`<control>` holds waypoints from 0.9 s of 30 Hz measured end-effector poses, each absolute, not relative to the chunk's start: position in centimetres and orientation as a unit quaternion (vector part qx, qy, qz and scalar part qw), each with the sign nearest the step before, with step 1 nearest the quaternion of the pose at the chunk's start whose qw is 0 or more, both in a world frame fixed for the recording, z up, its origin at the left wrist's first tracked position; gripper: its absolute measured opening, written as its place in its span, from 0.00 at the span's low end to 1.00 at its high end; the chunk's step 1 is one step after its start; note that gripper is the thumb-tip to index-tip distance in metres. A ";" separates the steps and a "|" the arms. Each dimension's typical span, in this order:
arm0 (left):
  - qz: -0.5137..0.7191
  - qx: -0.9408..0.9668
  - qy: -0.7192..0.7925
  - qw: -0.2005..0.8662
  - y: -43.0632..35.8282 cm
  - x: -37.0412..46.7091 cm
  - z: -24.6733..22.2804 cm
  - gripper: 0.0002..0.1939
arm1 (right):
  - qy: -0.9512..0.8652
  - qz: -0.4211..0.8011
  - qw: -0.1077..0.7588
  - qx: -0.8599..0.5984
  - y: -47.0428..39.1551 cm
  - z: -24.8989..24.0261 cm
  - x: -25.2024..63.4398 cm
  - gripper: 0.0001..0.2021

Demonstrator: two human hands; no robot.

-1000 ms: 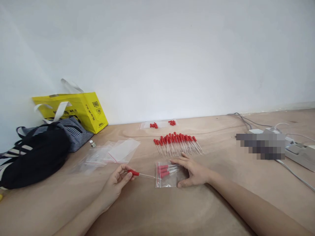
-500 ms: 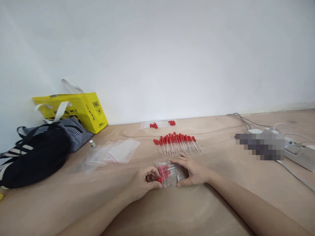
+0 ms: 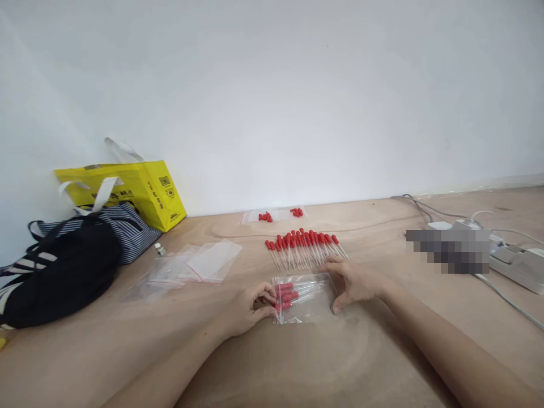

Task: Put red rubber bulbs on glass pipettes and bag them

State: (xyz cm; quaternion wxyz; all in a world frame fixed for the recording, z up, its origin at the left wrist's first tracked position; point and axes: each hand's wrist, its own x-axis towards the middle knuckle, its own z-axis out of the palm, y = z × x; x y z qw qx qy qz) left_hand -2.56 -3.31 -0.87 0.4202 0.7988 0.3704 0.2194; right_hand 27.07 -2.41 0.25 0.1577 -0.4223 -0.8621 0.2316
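Observation:
A clear zip bag [image 3: 312,309] lies flat on the table in front of me. Inside it are several glass droppers with red bulbs [image 3: 287,296], the bulbs towards the zip on the left. My left hand [image 3: 254,306] pinches the zip end of the bag between curled fingers and thumb. At the bag's far right end is my right hand [image 3: 355,283], its thumb and fingers spread, the thumb by the bag's edge. Just beyond the bag, loose droppers [image 3: 302,246] with red bulbs lie in a row, the right fingers close to their tips.
Several flat zip bags [image 3: 195,263] are spread on the left, near a tiny bottle [image 3: 160,249]. A bag with red bulbs [image 3: 276,216] lies by the wall. Dark bags [image 3: 72,266] and a yellow bag [image 3: 157,192] stand left; a power strip [image 3: 516,266] with cables lies right.
My right hand has slid right, off the bag's middle, to its far end. The dropper bulb that stuck out by my left hand is now inside the bag.

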 end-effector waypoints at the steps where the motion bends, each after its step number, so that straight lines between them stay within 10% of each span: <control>1: 0.224 0.799 0.369 0.418 -3.2 -2.4 -1.1 0.10 | -0.860 0.240 0.156 -0.422 -2.3 0.0 27.1 0.37; 27: 0.295 0.886 0.282 0.220 -0.8 -3.3 -1.2 0.09 | -0.851 0.259 0.260 -0.376 -2.9 -1.8 23.8 0.28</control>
